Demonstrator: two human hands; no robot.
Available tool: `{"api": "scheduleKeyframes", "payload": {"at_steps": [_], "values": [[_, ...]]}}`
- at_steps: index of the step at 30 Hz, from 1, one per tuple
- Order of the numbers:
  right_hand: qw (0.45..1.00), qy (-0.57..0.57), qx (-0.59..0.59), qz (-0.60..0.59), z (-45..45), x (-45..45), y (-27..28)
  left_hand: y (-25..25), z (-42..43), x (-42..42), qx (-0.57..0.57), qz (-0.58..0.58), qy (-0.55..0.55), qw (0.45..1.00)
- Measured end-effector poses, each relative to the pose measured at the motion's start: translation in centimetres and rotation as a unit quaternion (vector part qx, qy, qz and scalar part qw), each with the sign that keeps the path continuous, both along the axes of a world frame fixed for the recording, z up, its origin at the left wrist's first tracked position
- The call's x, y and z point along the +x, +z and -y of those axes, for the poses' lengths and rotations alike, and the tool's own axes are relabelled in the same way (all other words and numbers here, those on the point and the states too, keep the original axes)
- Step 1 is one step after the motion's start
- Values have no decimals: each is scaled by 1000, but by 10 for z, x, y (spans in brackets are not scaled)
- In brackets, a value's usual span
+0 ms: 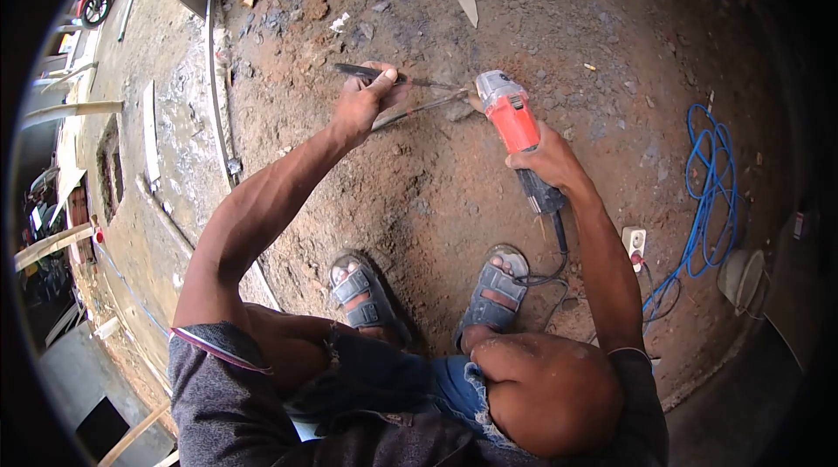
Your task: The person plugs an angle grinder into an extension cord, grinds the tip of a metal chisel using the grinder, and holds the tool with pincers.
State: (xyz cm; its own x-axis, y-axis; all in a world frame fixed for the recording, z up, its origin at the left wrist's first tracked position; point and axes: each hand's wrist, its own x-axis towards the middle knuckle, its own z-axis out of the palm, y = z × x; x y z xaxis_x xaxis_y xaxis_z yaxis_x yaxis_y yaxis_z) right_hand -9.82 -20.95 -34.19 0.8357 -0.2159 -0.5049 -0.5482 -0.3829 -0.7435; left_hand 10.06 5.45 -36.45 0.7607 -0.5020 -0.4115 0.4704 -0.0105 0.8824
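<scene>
My right hand [554,160] is wrapped around the body of an orange-red angle grinder [515,125] with a grey head and a black rear end. My left hand [371,100] is closed on a black-handled metal tool [428,83]. Two thin arms of this tool run right and converge beside the grinder's head, much like pincers. Whether its tip touches the grinder I cannot tell. The grinder's disc is hidden from this angle. A dark power cord [559,231] leaves the grinder's rear and curls down beside my right foot.
My sandalled feet stand on rough soil [419,205]. A white socket block [635,244] with a plug lies at right, near a tangled blue cable [716,170]. A pointed pale shard [463,0] lies ahead. Long strips and poles [214,83] run along the left.
</scene>
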Motion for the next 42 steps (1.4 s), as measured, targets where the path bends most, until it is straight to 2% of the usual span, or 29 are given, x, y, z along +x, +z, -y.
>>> {"api": "scheduleKeyframes", "payload": {"at_steps": [7, 13, 22, 42], "values": [[1000, 13, -12, -22, 3, 1, 2, 2, 1, 0, -5, -7, -3, 1000], [1000, -3, 2, 18, 7, -2, -5, 5, 1, 1, -8, -14, -2, 1000], [998, 2, 54, 21, 13, -3, -13, 1, 0, 2, 0, -3, -12, 1000], [999, -3, 47, 6, 10, -2, -7, 3, 0, 1, -7, -11, -3, 1000]]}}
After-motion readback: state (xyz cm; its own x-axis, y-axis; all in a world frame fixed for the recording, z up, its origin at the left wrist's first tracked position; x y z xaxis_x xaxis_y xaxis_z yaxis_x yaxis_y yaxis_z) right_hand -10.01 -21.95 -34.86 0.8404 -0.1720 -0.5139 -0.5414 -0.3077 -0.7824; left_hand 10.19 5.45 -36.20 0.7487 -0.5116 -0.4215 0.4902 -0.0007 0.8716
